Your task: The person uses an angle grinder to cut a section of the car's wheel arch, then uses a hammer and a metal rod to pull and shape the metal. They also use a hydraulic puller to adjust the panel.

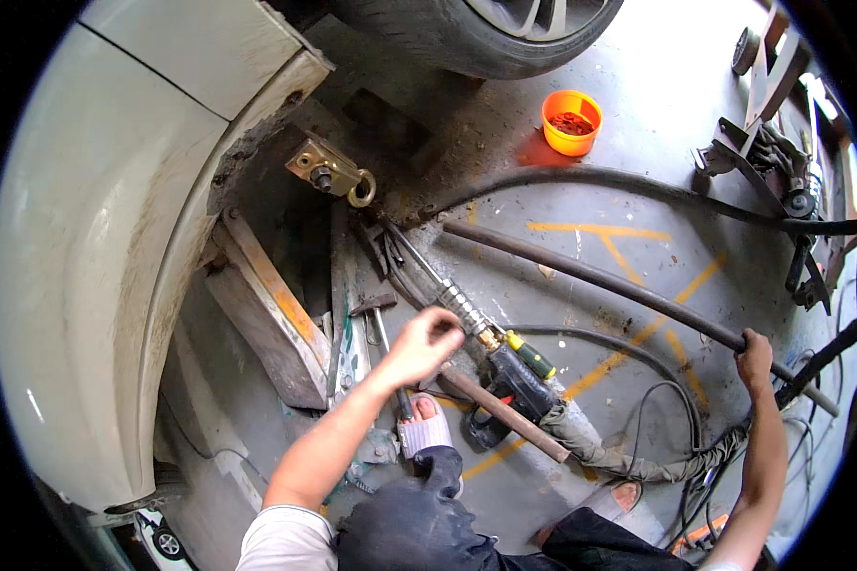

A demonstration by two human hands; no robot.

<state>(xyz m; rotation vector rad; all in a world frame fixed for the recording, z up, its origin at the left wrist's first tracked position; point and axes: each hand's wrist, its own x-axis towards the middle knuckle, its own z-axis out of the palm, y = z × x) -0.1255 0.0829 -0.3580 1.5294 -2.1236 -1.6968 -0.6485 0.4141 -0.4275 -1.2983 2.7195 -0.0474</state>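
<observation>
White car panel [95, 247] at far left; by its rusted edge, a gold-coloured clamp [319, 162]. Hammer [372, 305] further right. My left hand [428, 344] is next, fingers loosely curled near a metal coil [461, 305]; cannot tell whether they pinch anything. Then a yellow-and-green screwdriver handle [531, 356] and an orange bucket [569, 146]. Long metal bar [590, 283] slants down rightward, my right hand [755, 360] closed around it near its lower end.

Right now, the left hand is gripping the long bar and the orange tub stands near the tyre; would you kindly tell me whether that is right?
Not quite: the head view shows the right hand gripping the long bar. The orange tub does stand near the tyre.
</observation>
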